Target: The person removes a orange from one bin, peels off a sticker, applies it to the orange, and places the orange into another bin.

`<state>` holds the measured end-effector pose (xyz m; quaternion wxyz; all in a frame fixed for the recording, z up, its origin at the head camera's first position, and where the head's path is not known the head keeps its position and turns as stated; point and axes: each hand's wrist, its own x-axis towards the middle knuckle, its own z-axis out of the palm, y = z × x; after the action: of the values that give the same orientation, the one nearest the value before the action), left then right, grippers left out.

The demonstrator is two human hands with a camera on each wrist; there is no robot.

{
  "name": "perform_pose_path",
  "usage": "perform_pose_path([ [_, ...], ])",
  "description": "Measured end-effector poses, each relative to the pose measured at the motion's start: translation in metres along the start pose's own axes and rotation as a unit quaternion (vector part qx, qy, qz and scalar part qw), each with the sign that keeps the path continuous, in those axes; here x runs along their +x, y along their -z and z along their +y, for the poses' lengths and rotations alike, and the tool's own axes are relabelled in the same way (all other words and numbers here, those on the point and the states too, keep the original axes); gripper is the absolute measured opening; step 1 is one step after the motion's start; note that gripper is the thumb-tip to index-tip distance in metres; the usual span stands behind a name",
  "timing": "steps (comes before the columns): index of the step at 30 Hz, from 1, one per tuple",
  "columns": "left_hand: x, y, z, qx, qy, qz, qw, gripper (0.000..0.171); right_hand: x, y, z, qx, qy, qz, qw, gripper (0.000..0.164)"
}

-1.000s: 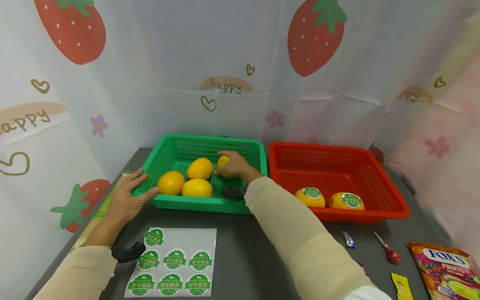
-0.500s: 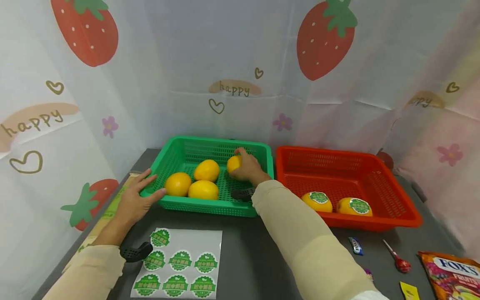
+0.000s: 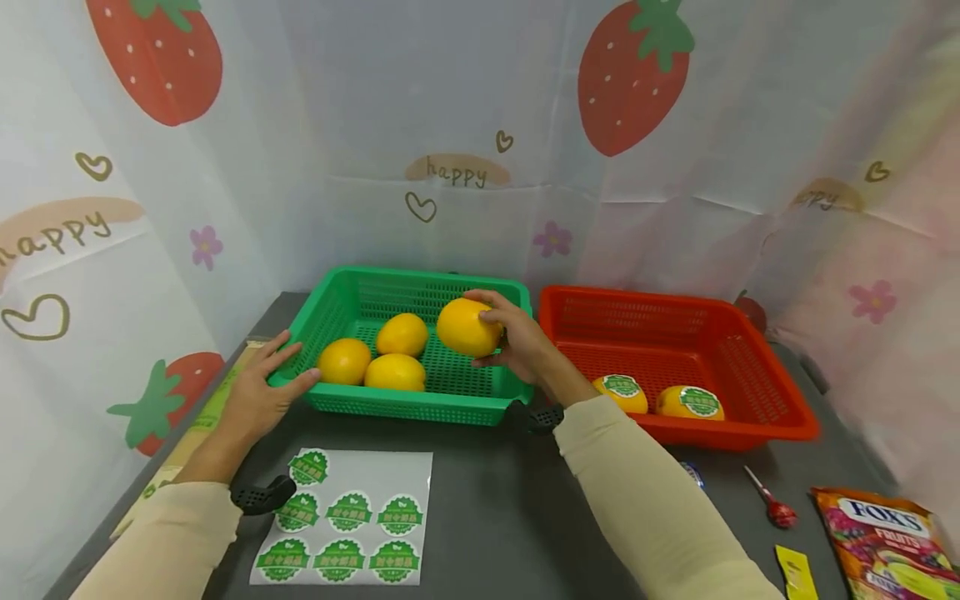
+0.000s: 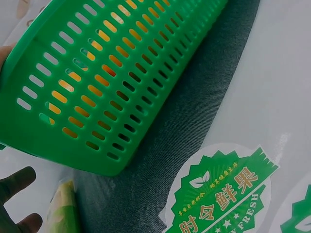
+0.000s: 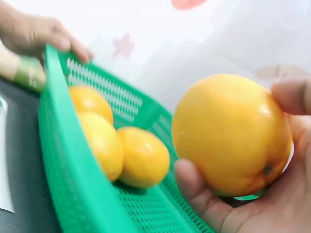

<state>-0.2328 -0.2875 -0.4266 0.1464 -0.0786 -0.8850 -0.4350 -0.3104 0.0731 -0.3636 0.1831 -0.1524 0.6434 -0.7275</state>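
My right hand [image 3: 521,337] grips an orange [image 3: 467,327] over the right part of the green basket [image 3: 420,404]. In the right wrist view the held orange [image 5: 231,136] has thumb and fingers curled round it, its dark stem spot facing down. Three more oranges [image 3: 395,372] sit grouped at the basket's left side. My left hand [image 3: 258,400] rests on the basket's front left corner, fingers spread along the rim. Below the basket lies a white sheet [image 3: 375,475] with several round green stickers [image 3: 349,511].
To the right stands a red basket [image 3: 787,421] holding two oranges [image 3: 690,403] with green stickers on them. A lollipop [image 3: 780,512], a yellow wrapper [image 3: 797,573] and a candy bag [image 3: 888,542] lie at the front right. A patterned curtain [image 3: 360,100] closes off the back.
My right hand has lifted the orange off the green basket's floor and turned, bringing it up towards me. The left hand stays on the rim.
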Motion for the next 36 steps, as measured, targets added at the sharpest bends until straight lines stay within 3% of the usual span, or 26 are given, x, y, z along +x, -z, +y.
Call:
perform_pose_path([
  [3, 0.0, 0.0, 0.0, 0.0, -0.001, -0.001, 1.0, 0.065, -0.023, 0.002, -0.001, 0.05, 0.018, -0.037, 0.998, 0.048],
  [5, 0.0, -0.001, 0.0, -0.002, -0.003, -0.001, 1.0, 0.064, -0.039, 0.002, -0.002, 0.047, 0.039, -0.052, 0.997, 0.056],
  [10, -0.001, -0.002, -0.001, -0.003, -0.006, -0.002, 1.0, 0.064, -0.084, 0.0, 0.0, -0.021, 0.094, -0.065, 0.993, 0.073],
  [16, -0.001, -0.001, -0.001, -0.003, -0.015, 0.005, 0.9999, 0.063, -0.133, 0.002, 0.015, -0.119, 0.132, -0.027, 0.984, 0.064],
  [19, 0.0, -0.001, -0.001, -0.003, -0.016, 0.005, 0.9999, 0.064, -0.15, 0.005, 0.031, -0.143, 0.128, -0.016, 0.981, 0.061],
  [25, 0.002, -0.001, 0.002, 0.009, -0.009, 0.007, 0.9999, 0.066, -0.169, 0.012, 0.066, -0.153, 0.09, -0.005, 0.984, 0.058],
  [30, 0.003, -0.001, 0.008, 0.027, 0.004, 0.016, 0.9995, 0.075, -0.172, 0.016, 0.091, -0.195, 0.08, 0.021, 0.977, 0.052],
  [33, -0.003, -0.001, 0.013, 0.03, -0.009, 0.05, 0.9983, 0.076, -0.173, 0.018, 0.102, -0.223, 0.071, 0.029, 0.972, 0.05],
  [36, -0.02, 0.001, 0.018, 0.018, -0.035, 0.115, 0.9926, 0.067, -0.173, 0.018, 0.109, -0.243, 0.066, 0.029, 0.967, 0.052],
])
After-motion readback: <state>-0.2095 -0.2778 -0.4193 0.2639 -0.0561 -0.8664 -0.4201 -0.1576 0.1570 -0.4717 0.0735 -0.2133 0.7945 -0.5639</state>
